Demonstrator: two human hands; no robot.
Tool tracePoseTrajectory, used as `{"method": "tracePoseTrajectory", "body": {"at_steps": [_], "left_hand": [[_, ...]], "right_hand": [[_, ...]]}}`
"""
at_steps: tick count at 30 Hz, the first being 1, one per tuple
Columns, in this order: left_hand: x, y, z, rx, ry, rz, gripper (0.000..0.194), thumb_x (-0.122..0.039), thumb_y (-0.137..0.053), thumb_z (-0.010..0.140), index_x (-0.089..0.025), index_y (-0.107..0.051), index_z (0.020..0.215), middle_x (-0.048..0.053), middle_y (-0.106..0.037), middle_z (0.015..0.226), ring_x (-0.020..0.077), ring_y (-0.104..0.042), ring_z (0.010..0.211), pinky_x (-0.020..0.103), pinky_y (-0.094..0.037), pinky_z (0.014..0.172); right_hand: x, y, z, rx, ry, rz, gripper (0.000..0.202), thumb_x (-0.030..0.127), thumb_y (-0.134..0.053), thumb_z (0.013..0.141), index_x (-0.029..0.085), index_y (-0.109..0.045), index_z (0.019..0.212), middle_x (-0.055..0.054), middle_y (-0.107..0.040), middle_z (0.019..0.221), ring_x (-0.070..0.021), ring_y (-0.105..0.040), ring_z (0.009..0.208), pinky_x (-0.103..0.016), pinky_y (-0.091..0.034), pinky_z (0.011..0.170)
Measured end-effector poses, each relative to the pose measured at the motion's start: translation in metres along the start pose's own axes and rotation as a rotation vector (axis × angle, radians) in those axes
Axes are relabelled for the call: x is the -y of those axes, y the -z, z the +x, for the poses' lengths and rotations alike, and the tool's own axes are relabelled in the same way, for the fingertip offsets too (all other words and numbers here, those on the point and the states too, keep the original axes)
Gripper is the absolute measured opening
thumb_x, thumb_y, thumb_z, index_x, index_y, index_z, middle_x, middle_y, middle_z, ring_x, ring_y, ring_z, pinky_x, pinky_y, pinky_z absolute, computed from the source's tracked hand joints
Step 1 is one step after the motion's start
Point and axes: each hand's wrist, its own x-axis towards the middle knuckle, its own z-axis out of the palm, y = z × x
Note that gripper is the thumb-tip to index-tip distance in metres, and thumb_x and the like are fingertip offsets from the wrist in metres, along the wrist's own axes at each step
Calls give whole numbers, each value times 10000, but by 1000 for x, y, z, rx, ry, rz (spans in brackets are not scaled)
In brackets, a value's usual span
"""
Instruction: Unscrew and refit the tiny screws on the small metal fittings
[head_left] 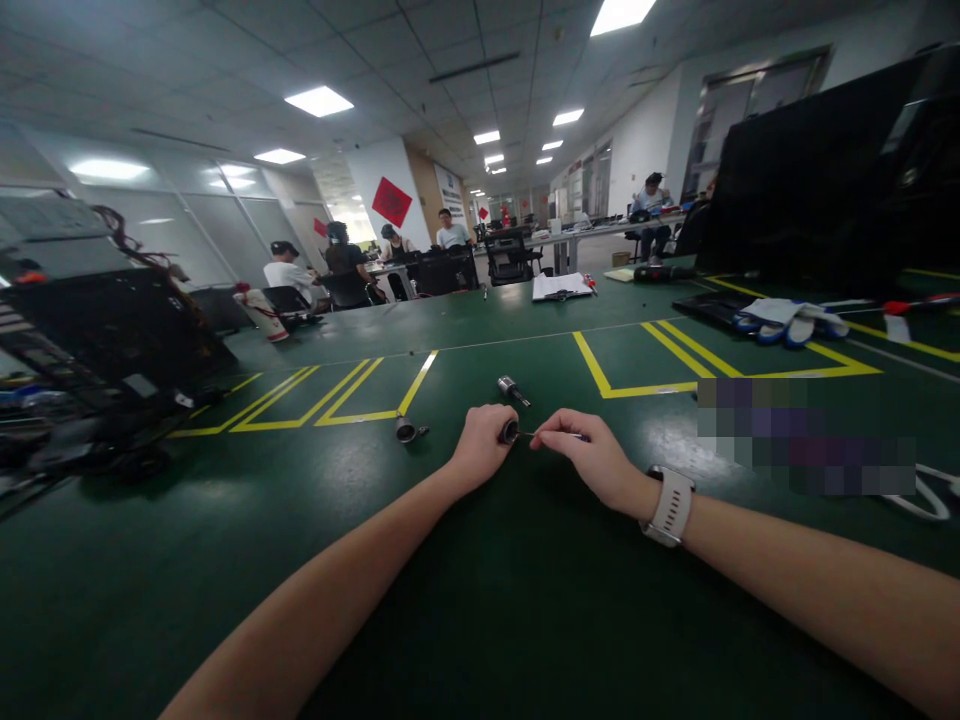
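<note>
My left hand [482, 448] is wrapped round a dark, hollow cylindrical part [510, 431], its round open end turned to the right. Between the thumb and fingers of my right hand [589, 452] is a thin screwdriver [524, 434], its slim shaft pointing left at that opening. Whether the tip touches the part is too small to tell. Just beyond my left hand lies a metal cylindrical piece [510, 388] with narrow prongs at one end. To the left, a dark cup-shaped piece [405, 429] with a small attached bit rests on the green table [480, 600].
Yellow tape [652, 390] marks areas on the table. Blue-and-white gloves [787, 320] lie at the right, near a large black screen [817, 190]. A clipboard [561, 287] sits at the far edge. Black equipment [120, 340] stands at left. Several people sit at desks beyond.
</note>
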Motion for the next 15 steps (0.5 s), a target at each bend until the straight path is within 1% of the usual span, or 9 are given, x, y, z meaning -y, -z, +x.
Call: {"method": "tracePoseTrajectory", "body": {"at_steps": [4, 8, 11, 15], "left_hand": [[2, 0, -1, -14, -9, -43, 36, -158, -592, 743, -157, -559, 728, 5, -586, 738, 156, -518, 719, 305, -378, 723], [5, -2, 0, -21, -9, -120, 77, -180, -599, 745, -153, -531, 720, -11, -569, 731, 129, -518, 675, 256, -397, 653], [6, -3, 0, -14, -10, -155, 104, -205, -603, 751, -153, -521, 715, -18, -559, 722, 118, -511, 653, 238, -396, 616], [6, -3, 0, -10, -3, -153, 112, -206, -608, 748, -156, -514, 715, -21, -548, 709, 120, -508, 654, 241, -390, 616]], "right_hand": [[-3, 5, 4, 1, -87, 110, 129, 249, -547, 747, 175, -640, 697, -47, -683, 731, -204, -603, 758, -375, -415, 738], [-7, 4, 4, 15, -136, 179, 128, 260, -530, 749, 170, -617, 723, -64, -694, 770, -208, -618, 769, -382, -432, 730], [-9, 2, 3, 23, -110, 180, 117, 252, -527, 763, 175, -612, 739, -55, -689, 793, -205, -614, 795, -375, -427, 739], [-8, 2, -1, 9, -27, 122, 134, 259, -515, 797, 190, -618, 748, -30, -665, 797, -200, -595, 821, -367, -409, 760]]}}
